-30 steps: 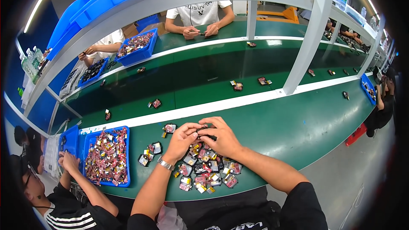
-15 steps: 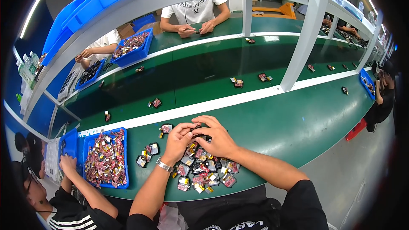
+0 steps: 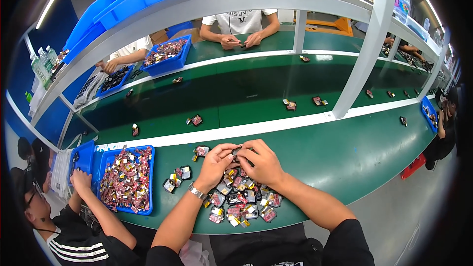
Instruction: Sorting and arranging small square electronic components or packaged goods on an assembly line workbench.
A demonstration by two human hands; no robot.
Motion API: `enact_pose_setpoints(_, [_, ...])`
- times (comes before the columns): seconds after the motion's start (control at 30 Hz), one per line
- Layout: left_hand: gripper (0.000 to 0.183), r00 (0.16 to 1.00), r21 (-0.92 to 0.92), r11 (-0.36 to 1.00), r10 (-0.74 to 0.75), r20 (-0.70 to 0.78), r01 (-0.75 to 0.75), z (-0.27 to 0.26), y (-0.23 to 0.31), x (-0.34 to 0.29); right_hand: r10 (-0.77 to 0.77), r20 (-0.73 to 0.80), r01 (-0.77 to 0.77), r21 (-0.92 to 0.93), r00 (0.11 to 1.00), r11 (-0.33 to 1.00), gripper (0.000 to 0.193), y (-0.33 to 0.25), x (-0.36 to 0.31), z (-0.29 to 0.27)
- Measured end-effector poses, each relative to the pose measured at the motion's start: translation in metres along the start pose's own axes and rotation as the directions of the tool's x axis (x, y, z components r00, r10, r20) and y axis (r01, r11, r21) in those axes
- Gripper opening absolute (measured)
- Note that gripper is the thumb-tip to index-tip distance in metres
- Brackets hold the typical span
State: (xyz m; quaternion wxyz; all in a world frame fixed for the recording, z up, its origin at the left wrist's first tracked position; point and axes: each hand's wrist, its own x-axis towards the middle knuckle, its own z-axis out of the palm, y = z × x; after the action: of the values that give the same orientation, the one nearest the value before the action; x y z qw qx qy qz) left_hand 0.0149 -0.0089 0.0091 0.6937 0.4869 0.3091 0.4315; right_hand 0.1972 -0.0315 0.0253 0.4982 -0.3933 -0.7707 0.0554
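Both my hands meet over the green bench and pinch a small dark device part [image 3: 236, 153] between their fingertips; fingers cover most of it. My left hand [image 3: 215, 166], with a metal watch on its wrist, is closed on its left side. My right hand [image 3: 262, 163] grips it from the right, fingers bent. Just below lies a pile of small black-framed device housings [image 3: 250, 196] with red circuit boards and yellow-and-silver pieces. Left of my left hand sit a few similar housings [image 3: 170, 185] and, farther up, another one [image 3: 201, 151].
A blue tray [image 3: 152, 182] full of red-and-yellow parts stands at left, beside a co-worker's hand [image 3: 81, 180]. Beyond a white rail [image 3: 207, 133], a green belt [image 3: 246, 111] carries scattered units. A grey shelf post [image 3: 362, 54] rises at right. Co-workers sit across.
The view has shifted slightly, so the scene sits farther right. My right hand's raised fingers have bent down and drawn in around the dark part; my left hand keeps its hold.
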Motion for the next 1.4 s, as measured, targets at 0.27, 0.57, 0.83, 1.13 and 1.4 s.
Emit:
enact_pose_setpoints(0.27, [0.027, 1.0, -0.03, 0.999, -0.018, 0.0, 0.018, -0.001, -0.003, 0.002, 0.002, 0.012, -0.001, -0.079, 1.0, 0.997, 0.017, -0.003, -0.001, 0.004])
enact_pose_setpoints(0.57, [0.027, 1.0, -0.064, 0.998, -0.01, 0.003, 0.01, -0.003, -0.004, 0.0, -0.026, 0.083, 0.027, -0.008, 0.996, 1.0, 0.019, 0.003, 0.004, -0.006])
enact_pose_setpoints(0.83, [0.027, 0.999, -0.027, 0.999, -0.028, -0.015, 0.028, -0.002, -0.001, 0.0, -0.107, 0.164, 0.121, -0.077, 0.981, 0.99, 0.022, 0.011, 0.006, -0.008])
enact_pose_setpoints(1.13, [0.027, 0.999, 0.01, 0.999, -0.042, -0.018, 0.043, -0.005, -0.003, 0.001, -0.121, 0.232, 0.145, -0.086, 0.965, 0.986, 0.02, 0.011, 0.006, -0.011])
enact_pose_setpoints(1.4, [0.026, 0.997, 0.111, 0.992, -0.06, -0.05, 0.066, 0.004, 0.004, -0.003, -0.168, 0.25, 0.199, -0.107, 0.954, 0.974, 0.018, 0.013, 0.008, -0.013])
